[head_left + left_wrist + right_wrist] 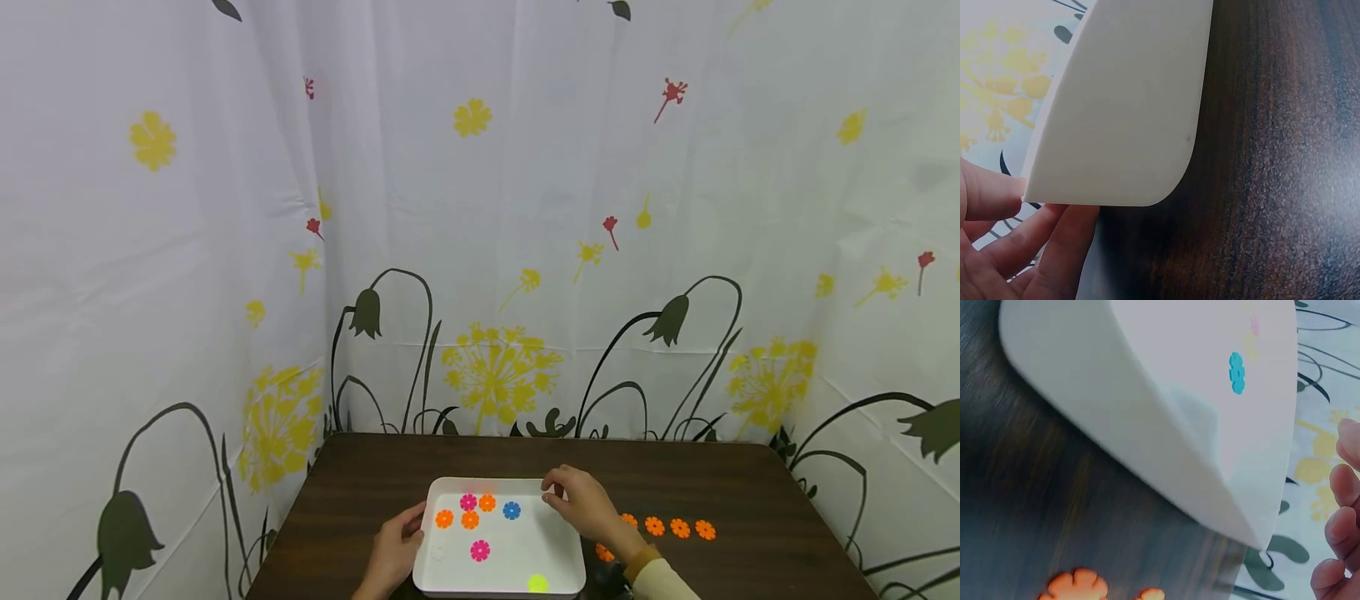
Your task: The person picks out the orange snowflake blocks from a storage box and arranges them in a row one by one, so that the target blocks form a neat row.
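Your white tray [536,537] stands on the dark wood table [750,500], set in from the far edge and a little closer to the left edge than to the right. Your left hand [392,552] holds it at its left side: the left wrist view shows the thumb on the rim and the fingers against the wall below, a grip that probably steadies the tray against sliding. Whether that side is lifted at all, you cannot tell from here.

Your right hand [583,502] hovers by the tray's far right corner, fingers loosely curled, with a narrow gap between thumb and forefinger and no piece showing there. It seems to be held above the rim so that it clears the wall.

Inside the tray lie 3 orange discs [470,520], flower-shaped and bunched toward the far left corner with 1 pink disc [468,502], while a blue disc [512,510] sits just to their right. A second pink disc [480,550] lies nearer the middle, and a yellow-green disc [537,583] rests by the near wall. The low wall presumably keeps these loose pieces together.

Between the tray and the table's right edge, 4 more orange discs [680,528] form a row, apparently spaced for easy picking. A 5th orange disc [604,552] lies nearer you, partly hidden by your right forearm.
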Motion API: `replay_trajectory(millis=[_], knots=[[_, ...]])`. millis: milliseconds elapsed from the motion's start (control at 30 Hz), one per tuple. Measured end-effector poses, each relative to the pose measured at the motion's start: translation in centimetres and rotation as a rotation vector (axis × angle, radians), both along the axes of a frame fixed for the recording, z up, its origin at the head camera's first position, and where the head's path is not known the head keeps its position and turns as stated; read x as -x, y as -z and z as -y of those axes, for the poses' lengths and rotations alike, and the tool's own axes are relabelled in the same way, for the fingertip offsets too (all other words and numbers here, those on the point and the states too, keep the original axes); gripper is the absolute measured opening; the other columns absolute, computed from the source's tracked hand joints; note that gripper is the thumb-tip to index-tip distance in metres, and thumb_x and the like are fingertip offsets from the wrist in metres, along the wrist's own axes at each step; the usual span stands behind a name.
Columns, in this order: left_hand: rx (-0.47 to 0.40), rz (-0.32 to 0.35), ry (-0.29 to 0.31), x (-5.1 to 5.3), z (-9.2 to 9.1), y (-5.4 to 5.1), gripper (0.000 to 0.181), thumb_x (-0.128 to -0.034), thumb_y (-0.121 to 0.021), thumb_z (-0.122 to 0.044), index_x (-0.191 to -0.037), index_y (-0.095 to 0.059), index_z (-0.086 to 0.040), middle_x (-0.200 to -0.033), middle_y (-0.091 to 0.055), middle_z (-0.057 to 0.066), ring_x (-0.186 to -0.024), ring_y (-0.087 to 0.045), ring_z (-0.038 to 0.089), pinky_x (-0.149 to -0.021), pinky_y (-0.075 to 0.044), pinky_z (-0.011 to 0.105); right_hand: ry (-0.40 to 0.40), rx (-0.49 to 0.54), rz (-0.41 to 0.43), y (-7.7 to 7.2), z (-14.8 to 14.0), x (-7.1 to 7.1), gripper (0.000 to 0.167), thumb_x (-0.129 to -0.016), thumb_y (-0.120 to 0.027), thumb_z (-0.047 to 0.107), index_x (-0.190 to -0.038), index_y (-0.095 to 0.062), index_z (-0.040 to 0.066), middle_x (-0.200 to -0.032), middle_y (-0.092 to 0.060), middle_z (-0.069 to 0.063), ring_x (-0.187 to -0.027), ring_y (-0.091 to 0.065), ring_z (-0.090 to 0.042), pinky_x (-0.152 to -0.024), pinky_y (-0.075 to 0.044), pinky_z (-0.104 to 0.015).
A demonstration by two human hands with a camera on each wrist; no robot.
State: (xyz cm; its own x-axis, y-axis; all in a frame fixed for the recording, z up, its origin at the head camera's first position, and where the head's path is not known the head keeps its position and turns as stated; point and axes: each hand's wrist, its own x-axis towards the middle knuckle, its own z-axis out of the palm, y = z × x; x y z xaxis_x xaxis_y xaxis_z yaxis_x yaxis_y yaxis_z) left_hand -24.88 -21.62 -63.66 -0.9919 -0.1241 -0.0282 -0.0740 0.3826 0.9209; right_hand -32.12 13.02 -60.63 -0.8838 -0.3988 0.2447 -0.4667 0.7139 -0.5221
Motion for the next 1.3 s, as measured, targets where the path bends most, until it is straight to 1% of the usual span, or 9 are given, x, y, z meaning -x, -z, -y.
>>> replay_trajectory(millis=[67,200,300,500,733,833,1000,1167,1300], knots=[[-0.006,-0.004,0.007,0.1,0.1,0.0,0.045,-0.0951,-0.061,0.009,-0.14,-0.062,0.009,-0.114,-0.074,0.031,-0.093,-0.076,0.031,-0.073,-0.063,0.041,-0.018,-0.006,0.002,0.1,0.4,0.1,0.009,-0.094,-0.08,0.016,-0.103,-0.076,0.015,-0.081,-0.054,0.012,-0.071,-0.047,-0.006,-0.062,-0.041,-0.024],[-0.004,0.011,0.015,0.2,0.1,0.0,0.046,-0.0954,-0.061,0.008,-0.141,-0.062,0.008,-0.115,-0.073,0.03,-0.093,-0.076,0.031,-0.073,-0.063,0.041,-0.04,-0.021,0.005,0.0,1.3,0.4,0.009,-0.095,-0.079,0.018,-0.102,-0.075,0.015,-0.081,-0.053,0.012,-0.071,-0.047,-0.005,-0.063,-0.041,-0.023],[0.006,0.022,0.008,0.1,0.2,-0.1,0.046,-0.095,-0.061,0.007,-0.141,-0.062,0.007,-0.114,-0.074,0.029,-0.092,-0.075,0.029,-0.071,-0.063,0.039,-0.053,-0.025,0.016,-0.3,2.0,0.6,0.008,-0.096,-0.079,0.018,-0.102,-0.075,0.015,-0.081,-0.054,0.012,-0.072,-0.048,-0.006,-0.064,-0.042,-0.023],[-0.005,-0.005,0.017,-0.2,0.3,-0.2,0.046,-0.094,-0.062,0.007,-0.14,-0.061,0.01,-0.112,-0.074,0.031,-0.088,-0.076,0.03,-0.069,-0.063,0.039,-0.085,-0.009,0.07,-0.6,3.6,1.0,0.009,-0.096,-0.078,0.017,-0.104,-0.076,0.014,-0.081,-0.055,0.01,-0.074,-0.049,-0.007,-0.064,-0.043,-0.023],[-0.016,0.004,0.022,0.0,0.2,-0.3,0.046,-0.0943,-0.061,0.008,-0.141,-0.061,0.01,-0.113,-0.074,0.032,-0.089,-0.077,0.03,-0.071,-0.064,0.041,-0.134,-0.04,0.092,-0.1,5.3,1.3,0.011,-0.097,-0.077,0.021,-0.106,-0.075,0.014,-0.08,-0.055,0.012,-0.071,-0.049,-0.005,-0.062,-0.043,-0.022],[-0.017,0.004,0.028,0.1,0.3,-0.1,0.046,-0.0944,-0.061,0.008,-0.141,-0.061,0.01,-0.113,-0.073,0.033,-0.089,-0.077,0.031,-0.071,-0.064,0.042,-0.135,-0.041,0.12,0.2,5.9,1.5,0.011,-0.097,-0.077,0.021,-0.106,-0.075,0.015,-0.08,-0.056,0.011,-0.07,-0.049,-0.006,-0.062,-0.044,-0.022],[-0.022,0.01,0.036,0.0,0.2,-0.3,0.046,-0.0947,-0.061,0.008,-0.141,-0.06,0.01,-0.114,-0.073,0.034,-0.09,-0.076,0.031,-0.072,-0.064,0.043,-0.132,-0.033,0.172,0.6,6.6,1.3,0.009,-0.097,-0.077,0.02,-0.105,-0.075,0.016,-0.08,-0.057,0.009,-0.071,-0.05,-0.006,-0.064,-0.045,-0.022],[-0.021,0.001,0.038,0.0,0.2,-0.4,0.046,-0.0945,-0.06,0.008,-0.141,-0.06,0.011,-0.114,-0.073,0.033,-0.092,-0.076,0.032,-0.073,-0.064,0.043,-0.15,-0.03,0.165,0.7,7.3,1.5,0.008,-0.098,-0.077,0.02,-0.106,-0.074,0.018,-0.079,-0.059,0.008,-0.071,-0.05,-0.005,-0.063,-0.045,-0.021],[-0.02,-0.012,0.035,-0.1,0.3,-0.2,0.046,-0.0941,-0.06,0.009,-0.14,-0.061,0.011,-0.113,-0.073,0.033,-0.09,-0.076,0.032,-0.072,-0.064,0.043,-0.172,-0.037,0.187,0.5,8.0,1.9,0.011,-0.098,-0.076,0.018,-0.109,-0.075,0.016,-0.078,-0.059,0.008,-0.068,-0.05,-0.005,-0.061,-0.045,-0.021]])
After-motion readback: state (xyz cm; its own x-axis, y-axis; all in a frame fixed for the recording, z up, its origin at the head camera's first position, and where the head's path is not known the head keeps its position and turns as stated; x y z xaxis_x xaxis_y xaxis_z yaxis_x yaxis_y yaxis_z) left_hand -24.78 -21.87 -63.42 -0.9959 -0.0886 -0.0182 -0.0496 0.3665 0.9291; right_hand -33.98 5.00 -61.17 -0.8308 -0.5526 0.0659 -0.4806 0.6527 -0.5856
